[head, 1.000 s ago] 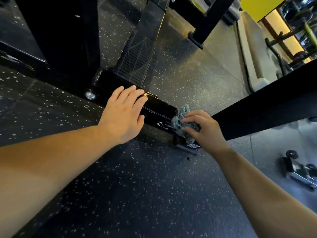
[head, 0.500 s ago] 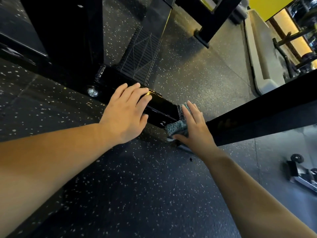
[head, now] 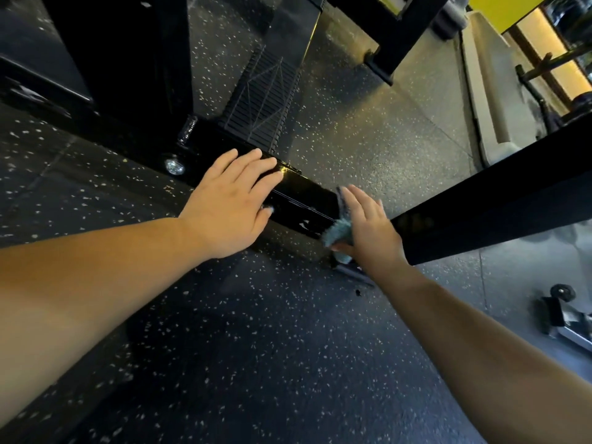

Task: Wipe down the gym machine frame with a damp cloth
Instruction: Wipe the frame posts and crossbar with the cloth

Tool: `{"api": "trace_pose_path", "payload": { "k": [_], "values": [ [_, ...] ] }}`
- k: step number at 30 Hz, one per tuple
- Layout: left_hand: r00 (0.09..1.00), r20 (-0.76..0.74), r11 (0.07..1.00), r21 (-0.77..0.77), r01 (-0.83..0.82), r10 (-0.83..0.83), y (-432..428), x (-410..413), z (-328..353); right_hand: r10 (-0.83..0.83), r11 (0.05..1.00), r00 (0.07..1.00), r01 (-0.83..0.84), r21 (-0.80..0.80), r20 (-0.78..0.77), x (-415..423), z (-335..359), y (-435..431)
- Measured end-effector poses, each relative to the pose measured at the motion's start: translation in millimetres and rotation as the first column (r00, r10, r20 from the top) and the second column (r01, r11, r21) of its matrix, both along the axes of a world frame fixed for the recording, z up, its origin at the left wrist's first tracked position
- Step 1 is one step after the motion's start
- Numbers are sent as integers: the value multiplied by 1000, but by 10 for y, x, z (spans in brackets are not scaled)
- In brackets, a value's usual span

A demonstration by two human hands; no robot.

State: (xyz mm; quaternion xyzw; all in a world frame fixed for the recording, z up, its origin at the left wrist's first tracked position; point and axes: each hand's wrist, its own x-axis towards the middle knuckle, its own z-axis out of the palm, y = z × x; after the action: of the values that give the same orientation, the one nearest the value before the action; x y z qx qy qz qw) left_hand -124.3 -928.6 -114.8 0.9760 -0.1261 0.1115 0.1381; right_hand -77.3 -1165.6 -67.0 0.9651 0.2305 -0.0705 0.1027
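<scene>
1. Pressing with straight, flat fingers, the right hand (head: 368, 225) pushes a fuzzy teal microfibre cloth (head: 339, 230) against the end of the glossy black metal frame bar (head: 304, 203). The thumb tip peeks out under the cloth, and nothing is curled tight round it.
2. The cloth sits bunched between the right palm and the bar's end, low down near the floor.
3. The left hand (head: 227, 203) lies palm-down on top of the same bar, fingers straight, holding nothing (just resting there).
4. A shiny silver bolt head (head: 174, 167) sits on the frame just left of that hand, and a ribbed black rubber step plate (head: 262, 104) runs away behind the bar.
5. A second matte black beam (head: 496, 193) slants across just right of the right hand.
6. Dark speckled rubber flooring (head: 256, 347) lies under all of it, with a small wheeled metal piece (head: 560, 312) well apart at lower right.
</scene>
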Motion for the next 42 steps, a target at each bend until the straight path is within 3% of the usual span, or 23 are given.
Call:
{"api": "trace_pose_path", "payload": {
  "k": [3,6,10,14,22,25,29,33,38,42],
  "values": [
    [998,-55,1000,12,-9,9,-22,-22,33,-34,990,999,31,-139,-17,-33,75,48],
    [995,-83,999,8,-49,49,-70,-34,55,38,980,999,-38,-193,-5,0,59,454],
    [998,-51,997,-68,-49,45,-56,-18,93,57,998,997,-56,-34,55,67,-104,819],
    [998,-67,999,-50,0,-3,-18,-17,107,42,998,997,-45,38,62,26,-131,576],
    [985,-174,999,-38,7,-13,7,-13,187,-152,972,959,188,-138,241,-133,-184,1],
    [975,-221,999,-44,-6,-4,-27,-18,218,-138,984,982,151,-95,129,-66,-174,344],
    [976,-216,999,-54,-9,-3,3,-24,247,-31,999,992,28,24,122,-13,-193,871],
    [972,-227,998,-37,50,-57,64,-15,264,22,998,994,-27,51,104,-19,-128,641],
    [966,-245,996,4,86,-83,108,-30,245,-188,982,974,190,-1,128,-157,-110,6],
    [964,-255,996,7,84,-80,75,-51,261,-228,973,973,229,-31,31,-57,-76,297]
  ]
}}
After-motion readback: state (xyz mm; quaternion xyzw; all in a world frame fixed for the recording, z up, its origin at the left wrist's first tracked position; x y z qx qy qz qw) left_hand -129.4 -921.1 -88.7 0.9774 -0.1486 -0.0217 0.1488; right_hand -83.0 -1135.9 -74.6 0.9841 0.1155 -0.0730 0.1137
